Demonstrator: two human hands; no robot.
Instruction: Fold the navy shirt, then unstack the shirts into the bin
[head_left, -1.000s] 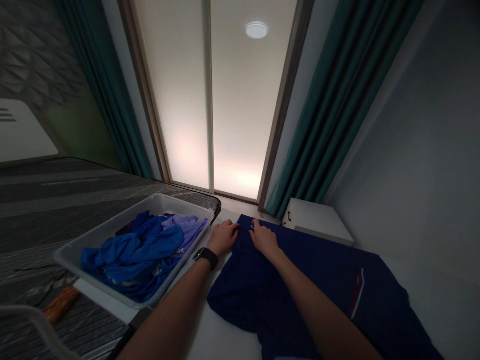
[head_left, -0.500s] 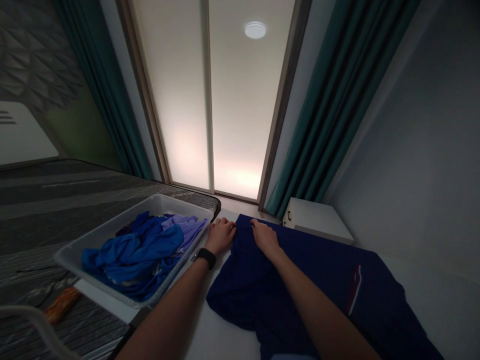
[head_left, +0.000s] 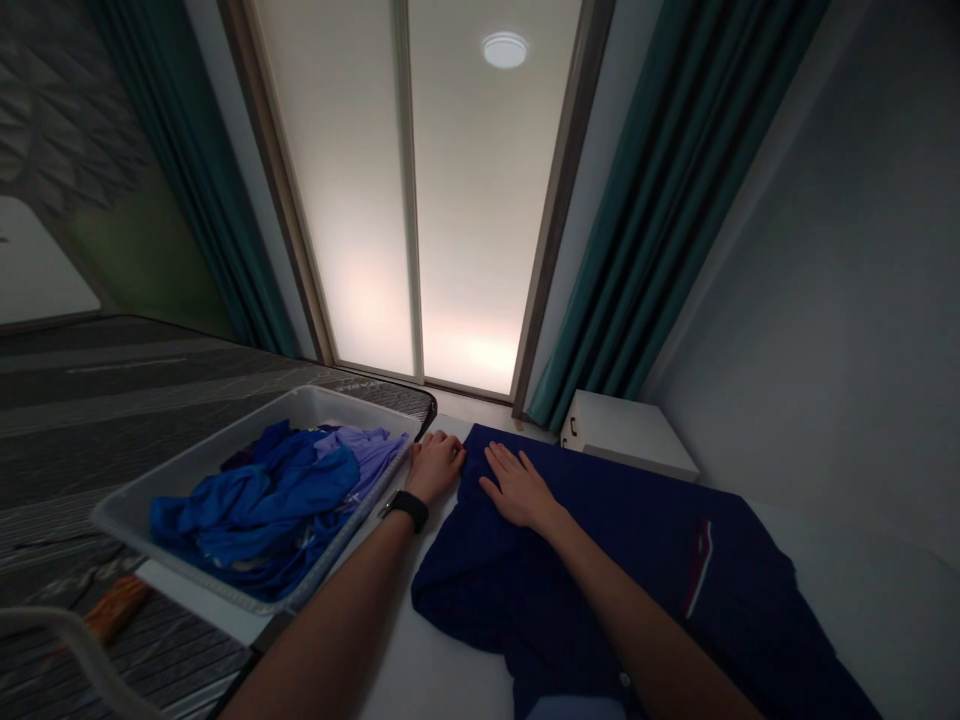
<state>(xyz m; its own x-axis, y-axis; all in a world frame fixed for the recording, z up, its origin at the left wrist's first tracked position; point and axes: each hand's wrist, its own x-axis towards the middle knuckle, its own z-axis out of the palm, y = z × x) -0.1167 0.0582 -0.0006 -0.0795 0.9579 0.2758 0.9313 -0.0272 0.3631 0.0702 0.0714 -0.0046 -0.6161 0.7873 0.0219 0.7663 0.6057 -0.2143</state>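
Observation:
A dark navy garment (head_left: 600, 520) with a narrow red-and-white trim lies spread over a white table (head_left: 435, 650). My right hand (head_left: 517, 487) rests palm down on its upper left part, fingers stretched out and the thumb apart. Just left of the garment's far corner, my left hand (head_left: 436, 465) lies on the table, its fingers loosely bent and their tips at the cloth's edge. It appears to hold nothing. A black watch (head_left: 406, 508) is on my left wrist. The garment's lower left edge is bunched, and a light blue patch shows at the bottom.
To the left stands a clear plastic bin (head_left: 292, 598) holding crumpled blue and lilac clothes (head_left: 270, 500). A white cabinet (head_left: 634, 430) stands beyond the table, before teal curtains (head_left: 637, 230). An orange object (head_left: 116, 605) and a pale curved tube (head_left: 75, 640) are at lower left.
My right hand has gone from pinching the cloth near its far edge to lying flat on it. The cloth under it looks smoother. My left hand has stayed by the corner.

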